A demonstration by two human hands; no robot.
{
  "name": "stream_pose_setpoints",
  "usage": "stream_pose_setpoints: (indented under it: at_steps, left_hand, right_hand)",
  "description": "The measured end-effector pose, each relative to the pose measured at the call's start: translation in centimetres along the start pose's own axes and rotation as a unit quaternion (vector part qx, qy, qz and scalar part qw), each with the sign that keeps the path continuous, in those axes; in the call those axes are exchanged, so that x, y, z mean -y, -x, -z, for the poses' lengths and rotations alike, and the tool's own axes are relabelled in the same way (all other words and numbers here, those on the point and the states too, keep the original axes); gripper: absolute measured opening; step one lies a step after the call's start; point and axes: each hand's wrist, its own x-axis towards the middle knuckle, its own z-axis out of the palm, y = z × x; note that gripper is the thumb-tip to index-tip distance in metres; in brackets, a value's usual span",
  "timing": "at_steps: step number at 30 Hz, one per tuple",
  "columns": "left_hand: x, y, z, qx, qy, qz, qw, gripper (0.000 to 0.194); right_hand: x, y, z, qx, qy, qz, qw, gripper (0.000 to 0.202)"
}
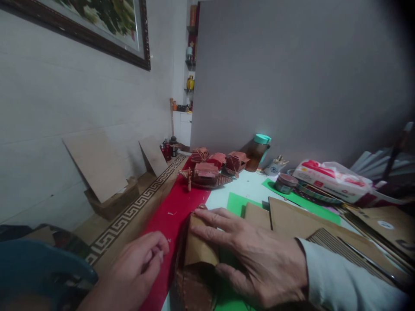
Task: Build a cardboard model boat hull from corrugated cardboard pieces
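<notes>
Bottom centre, the model (pixel 197 288) looks uneven and faintly glossy, its card (pixel 201 252) smooth, matt; at right, the pack (pixel 330 179) is shiny plastic; upper left, the picture frame (pixel 147 36) seems glossy wood.

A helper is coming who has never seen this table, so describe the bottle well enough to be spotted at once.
Start at the big grey panel at the back and drop to its foot. There, between the brown model boats and the small white cup, stands the bottle. Its bright turquoise lid, above a see-through brownish body, sets it apart from both neighbours.
</notes>
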Motion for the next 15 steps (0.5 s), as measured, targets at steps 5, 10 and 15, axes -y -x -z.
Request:
stream_pose_setpoints:
  at_steps: [5, 10, 15]
  left_hand:
    - [-0.2, -0.1, 0.6, -0.092, -0.055, -0.049, 0.993, 0.027]
    - [-0.8, 0.1, -0.6, -0.194, -0.102, -0.221, 0.95, 0.029]
    - [-1.3, -0.4, -1.2, -0.208, -0.147, -0.298, 0.92, 0.034]
  right_hand:
    - [0.2, -0.4, 0.1, 0.015, 0.016, -0.007, 1.0, 0.068]
    - [0.5, -0.7, 0.0, 0.007, 0.019, -0.002, 1.0, 0.072]
    - [0.6, 0.2, -0.5, -0.014, 0.021, -0.049, 0.998, 0.069]
